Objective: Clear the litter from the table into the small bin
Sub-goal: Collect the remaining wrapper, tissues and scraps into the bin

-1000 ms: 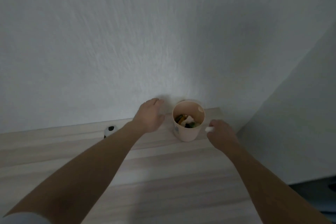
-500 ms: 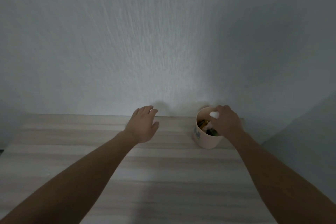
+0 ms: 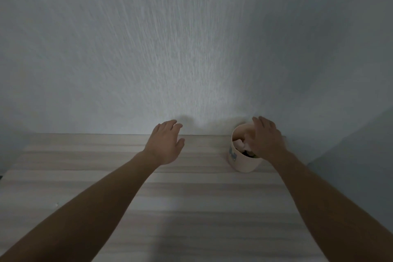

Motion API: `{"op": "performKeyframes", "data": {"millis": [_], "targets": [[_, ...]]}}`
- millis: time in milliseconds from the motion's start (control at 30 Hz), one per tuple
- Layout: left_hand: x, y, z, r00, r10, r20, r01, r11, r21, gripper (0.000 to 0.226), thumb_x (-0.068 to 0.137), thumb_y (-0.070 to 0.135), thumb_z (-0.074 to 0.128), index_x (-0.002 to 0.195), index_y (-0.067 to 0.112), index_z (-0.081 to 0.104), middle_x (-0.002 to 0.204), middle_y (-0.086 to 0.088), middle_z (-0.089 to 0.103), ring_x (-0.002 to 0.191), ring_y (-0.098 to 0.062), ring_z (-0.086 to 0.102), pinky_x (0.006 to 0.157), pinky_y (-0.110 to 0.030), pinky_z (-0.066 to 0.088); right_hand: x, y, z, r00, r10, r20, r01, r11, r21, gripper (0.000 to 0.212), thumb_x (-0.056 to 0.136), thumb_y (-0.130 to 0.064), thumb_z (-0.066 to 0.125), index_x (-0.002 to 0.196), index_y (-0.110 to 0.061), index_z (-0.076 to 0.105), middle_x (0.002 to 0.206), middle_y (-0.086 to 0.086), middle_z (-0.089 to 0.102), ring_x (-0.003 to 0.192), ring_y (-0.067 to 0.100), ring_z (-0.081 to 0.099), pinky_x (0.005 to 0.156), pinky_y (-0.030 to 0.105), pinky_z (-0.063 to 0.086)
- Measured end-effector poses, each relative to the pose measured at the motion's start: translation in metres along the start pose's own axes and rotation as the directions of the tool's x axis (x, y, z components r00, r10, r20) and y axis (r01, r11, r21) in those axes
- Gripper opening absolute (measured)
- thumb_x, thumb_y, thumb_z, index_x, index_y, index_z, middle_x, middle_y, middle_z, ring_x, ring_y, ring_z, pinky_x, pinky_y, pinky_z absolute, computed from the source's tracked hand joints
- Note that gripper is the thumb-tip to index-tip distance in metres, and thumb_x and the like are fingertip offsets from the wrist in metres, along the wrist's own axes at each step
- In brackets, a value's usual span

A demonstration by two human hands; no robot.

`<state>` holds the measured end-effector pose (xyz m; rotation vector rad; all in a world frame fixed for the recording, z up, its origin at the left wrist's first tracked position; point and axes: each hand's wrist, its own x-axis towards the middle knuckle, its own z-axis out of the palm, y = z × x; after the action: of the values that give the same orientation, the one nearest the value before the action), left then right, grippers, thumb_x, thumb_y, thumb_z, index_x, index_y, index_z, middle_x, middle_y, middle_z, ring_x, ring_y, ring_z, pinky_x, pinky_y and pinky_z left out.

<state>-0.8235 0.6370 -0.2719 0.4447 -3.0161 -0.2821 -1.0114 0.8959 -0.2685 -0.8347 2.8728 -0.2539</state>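
A small pale pink bin (image 3: 242, 162) with a blue mark on its side stands at the far right of the wooden table (image 3: 191, 198), close to the wall. Crumpled white paper (image 3: 239, 143) and some dark litter lie inside it. My right hand (image 3: 266, 139) hovers over the bin's mouth, fingers spread, covering its right half; nothing shows in its grip. My left hand (image 3: 165, 143) floats open, palm down, above the table's far edge, well left of the bin and holding nothing.
A textured white wall (image 3: 191, 49) rises right behind the table. The table's right edge runs just past the bin, beside a grey side wall (image 3: 350, 144). A tiny white speck (image 3: 57, 204) lies on the table at the left.
My right hand carried a white scrap from beside the bin to over its mouth, then spread its fingers; white paper now lies inside. The left hand barely moved. The view panned left.
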Motion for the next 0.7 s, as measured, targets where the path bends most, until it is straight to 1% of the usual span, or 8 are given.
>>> {"op": "performKeyframes", "data": {"millis": [100,200,433,567,600,700], "targets": [[-0.006,-0.002,-0.003,1.000,-0.018,-0.003,0.018,1.000,-0.014,0.052,0.094,0.036,0.045,0.140,0.012,0.038,0.148,-0.013,0.039,0.138,-0.028,0.033,0.115,-0.044,0.025,-0.011,-0.007,-0.004,0.998,-0.002,-0.057,-0.001,0.998,-0.057,0.063,0.090,-0.041,0.050,0.142,-0.012,0.031,0.149,0.010,0.033,0.137,0.031,0.028,0.107,0.048,0.033],[-0.018,-0.006,-0.009,1.000,-0.030,-0.008,0.030,0.999,-0.017,0.054,0.095,0.037,0.043,0.142,0.012,0.036,0.150,-0.012,0.037,0.139,-0.027,0.031,0.116,-0.044,0.023,-0.025,-0.018,-0.009,0.997,0.001,-0.077,-0.009,0.995,-0.099,0.061,0.090,-0.042,0.047,0.142,-0.012,0.032,0.150,0.009,0.033,0.139,0.031,0.027,0.110,0.048,0.030],[-0.057,-0.035,-0.035,0.996,-0.066,-0.059,0.063,0.997,-0.046,0.054,0.097,0.038,0.040,0.145,0.013,0.033,0.152,-0.012,0.033,0.141,-0.027,0.027,0.117,-0.043,0.020,-0.064,-0.068,-0.019,0.984,-0.027,-0.174,0.008,0.994,-0.111,0.054,0.087,-0.039,0.047,0.131,-0.008,0.045,0.130,0.011,0.052,0.123,0.033,0.045,0.099,0.047,0.042],[-0.085,-0.061,-0.051,0.995,-0.061,-0.085,0.055,0.996,-0.067,0.053,0.097,0.037,0.040,0.144,0.013,0.033,0.152,-0.012,0.033,0.140,-0.027,0.027,0.116,-0.042,0.019,-0.091,-0.110,-0.025,0.981,-0.027,-0.190,0.004,0.993,-0.120,0.063,0.079,-0.048,0.028,0.123,-0.009,0.051,0.125,0.011,0.056,0.117,0.032,0.049,0.097,0.046,0.043],[-0.091,-0.069,-0.054,0.995,-0.055,-0.088,0.049,0.997,-0.068,0.053,0.097,0.037,0.039,0.144,0.013,0.033,0.152,-0.012,0.033,0.140,-0.027,0.027,0.116,-0.042,0.019,-0.098,-0.122,-0.026,0.980,-0.018,-0.200,-0.008,0.992,-0.125,0.063,0.079,-0.048,0.028,0.122,-0.009,0.052,0.124,0.011,0.057,0.116,0.032,0.050,0.097,0.046,0.043],[-0.110,-0.096,-0.064,0.995,-0.042,-0.095,0.035,0.997,-0.073,0.052,0.098,0.036,0.039,0.144,0.012,0.034,0.152,-0.012,0.032,0.141,-0.027,0.026,0.116,-0.042,0.018,-0.118,-0.157,-0.022,0.979,-0.008,-0.205,-0.022,0.990,-0.141,0.054,0.087,-0.042,0.038,0.128,-0.008,0.047,0.128,0.012,0.054,0.119,0.032,0.047,0.098,0.046,0.040]]}}
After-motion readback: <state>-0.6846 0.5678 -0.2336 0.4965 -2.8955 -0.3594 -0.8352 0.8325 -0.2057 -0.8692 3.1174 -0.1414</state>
